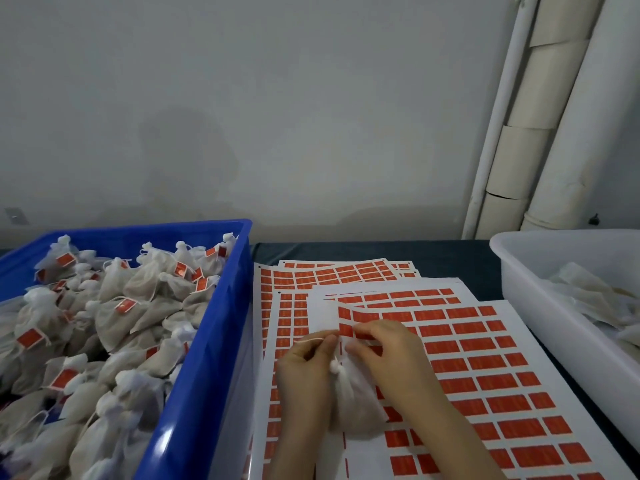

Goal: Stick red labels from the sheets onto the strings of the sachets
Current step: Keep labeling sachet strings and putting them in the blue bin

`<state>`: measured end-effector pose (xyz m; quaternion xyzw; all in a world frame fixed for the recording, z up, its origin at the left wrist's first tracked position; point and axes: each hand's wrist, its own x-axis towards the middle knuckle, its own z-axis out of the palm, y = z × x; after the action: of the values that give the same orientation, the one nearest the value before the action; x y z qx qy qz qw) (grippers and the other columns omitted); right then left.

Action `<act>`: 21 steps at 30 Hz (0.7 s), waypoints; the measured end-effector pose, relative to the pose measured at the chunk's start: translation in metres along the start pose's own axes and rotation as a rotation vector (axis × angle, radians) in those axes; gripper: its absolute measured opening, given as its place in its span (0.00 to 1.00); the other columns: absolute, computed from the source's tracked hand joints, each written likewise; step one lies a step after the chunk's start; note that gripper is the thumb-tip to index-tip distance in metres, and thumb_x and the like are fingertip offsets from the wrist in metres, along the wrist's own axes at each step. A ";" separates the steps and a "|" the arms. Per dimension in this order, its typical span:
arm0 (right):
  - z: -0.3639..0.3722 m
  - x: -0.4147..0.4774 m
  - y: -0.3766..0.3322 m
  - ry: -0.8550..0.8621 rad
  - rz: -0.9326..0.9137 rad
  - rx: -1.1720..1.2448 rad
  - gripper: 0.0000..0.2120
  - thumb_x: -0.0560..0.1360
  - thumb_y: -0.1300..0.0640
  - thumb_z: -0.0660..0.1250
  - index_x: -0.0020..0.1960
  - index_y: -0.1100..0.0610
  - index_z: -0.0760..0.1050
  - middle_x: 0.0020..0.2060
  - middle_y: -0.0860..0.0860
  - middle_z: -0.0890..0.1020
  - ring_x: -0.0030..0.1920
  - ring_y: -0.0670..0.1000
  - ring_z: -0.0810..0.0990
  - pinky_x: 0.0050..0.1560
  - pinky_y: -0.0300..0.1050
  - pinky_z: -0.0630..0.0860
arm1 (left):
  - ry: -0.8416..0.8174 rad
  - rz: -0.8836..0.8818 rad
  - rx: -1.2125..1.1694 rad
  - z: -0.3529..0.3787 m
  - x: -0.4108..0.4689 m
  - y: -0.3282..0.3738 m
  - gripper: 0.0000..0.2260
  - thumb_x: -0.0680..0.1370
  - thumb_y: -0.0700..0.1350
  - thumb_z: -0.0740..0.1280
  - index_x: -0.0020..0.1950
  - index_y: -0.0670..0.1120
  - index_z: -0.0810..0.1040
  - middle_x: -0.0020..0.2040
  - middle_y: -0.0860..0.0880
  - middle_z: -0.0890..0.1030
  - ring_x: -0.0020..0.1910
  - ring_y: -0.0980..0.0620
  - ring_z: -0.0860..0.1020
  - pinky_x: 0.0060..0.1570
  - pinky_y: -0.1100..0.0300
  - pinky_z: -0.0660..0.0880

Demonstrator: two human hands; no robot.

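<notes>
A white mesh sachet (353, 400) lies on the top label sheet (485, 362) between my hands. My left hand (304, 368) pinches the sachet's thin white string (310, 339) near its end. My right hand (388, 351) has its fingertips on a red label (346, 330) at the sheet's upper left, right beside the string. Whether that label is lifted off the sheet is hard to tell. Rows of red labels cover the sheets spread on the dark table.
A blue crate (211, 341) on the left holds several sachets with red labels on their strings. A white tub (540, 299) on the right holds unlabelled sachets. More label sheets (332, 271) lie behind. A grey wall and white pipes (540, 133) stand at the back.
</notes>
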<state>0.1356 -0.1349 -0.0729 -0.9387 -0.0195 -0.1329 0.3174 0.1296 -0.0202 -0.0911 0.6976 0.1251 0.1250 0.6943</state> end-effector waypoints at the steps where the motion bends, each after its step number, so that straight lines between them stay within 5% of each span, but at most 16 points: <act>1: 0.001 -0.001 -0.001 0.012 -0.015 0.007 0.18 0.75 0.45 0.63 0.63 0.47 0.73 0.61 0.44 0.76 0.59 0.42 0.73 0.56 0.29 0.61 | -0.002 -0.003 -0.026 0.000 0.000 0.000 0.05 0.74 0.47 0.70 0.38 0.55 0.80 0.35 0.64 0.81 0.41 0.60 0.79 0.35 0.72 0.70; 5: 0.005 -0.007 -0.008 0.059 -0.040 0.072 0.19 0.72 0.43 0.65 0.61 0.47 0.73 0.59 0.43 0.74 0.57 0.41 0.71 0.59 0.32 0.65 | -0.021 0.008 -0.084 -0.001 0.000 0.002 0.05 0.74 0.46 0.70 0.38 0.55 0.80 0.34 0.64 0.82 0.42 0.59 0.79 0.40 0.68 0.72; 10: 0.006 -0.009 -0.012 0.107 -0.050 0.158 0.12 0.72 0.46 0.67 0.53 0.49 0.75 0.53 0.42 0.75 0.50 0.39 0.69 0.46 0.22 0.62 | -0.080 0.034 -0.126 -0.002 -0.002 0.006 0.05 0.74 0.46 0.68 0.40 0.54 0.81 0.36 0.67 0.81 0.42 0.61 0.78 0.38 0.69 0.70; 21: 0.000 -0.011 -0.011 0.179 -0.105 0.229 0.12 0.74 0.51 0.66 0.56 0.53 0.79 0.52 0.44 0.80 0.49 0.38 0.74 0.50 0.23 0.67 | -0.106 0.085 -0.091 -0.001 -0.004 0.008 0.06 0.75 0.46 0.68 0.39 0.55 0.79 0.34 0.71 0.79 0.42 0.61 0.77 0.41 0.69 0.70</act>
<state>0.1234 -0.1256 -0.0699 -0.8785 -0.0551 -0.2294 0.4155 0.1258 -0.0201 -0.0832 0.6756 0.0527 0.1228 0.7251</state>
